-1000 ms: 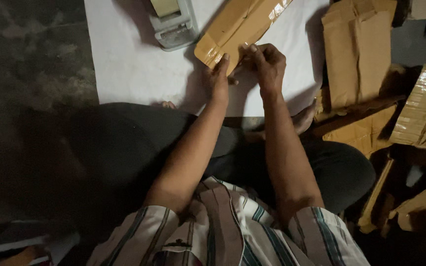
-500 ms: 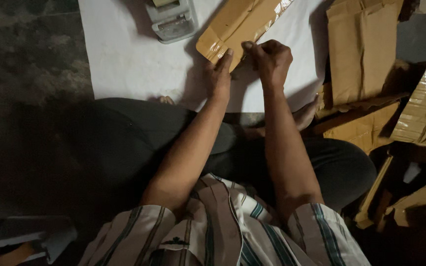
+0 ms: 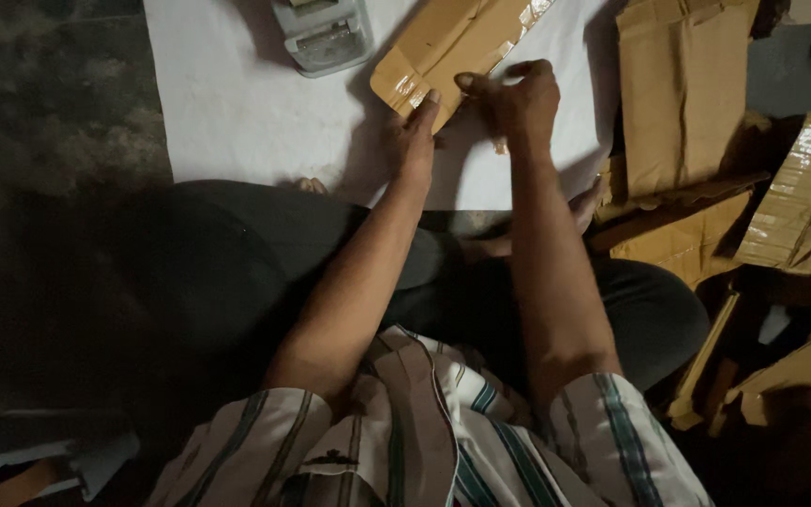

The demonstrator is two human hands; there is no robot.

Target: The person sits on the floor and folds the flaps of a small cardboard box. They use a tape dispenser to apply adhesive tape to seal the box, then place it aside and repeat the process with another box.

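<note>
Both hands, left (image 3: 412, 141) and right (image 3: 518, 103), had fingers pinching the taped cardboard (image 3: 443, 47) over the white sheet (image 3: 237, 113); scale (image 3: 321, 33) sat beside it.

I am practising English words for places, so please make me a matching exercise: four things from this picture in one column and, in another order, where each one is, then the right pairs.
Things:
1. cardboard piece
2. grey device
3. white sheet
4. pile of cardboard

Places:
A. on the floor, right of the sheet
B. spread on the floor in front of the person's legs
C. held at its near end by the left hand and the right hand
D. at the far edge of the sheet, left of the hands

Pairs: 1-C, 2-D, 3-B, 4-A
</note>
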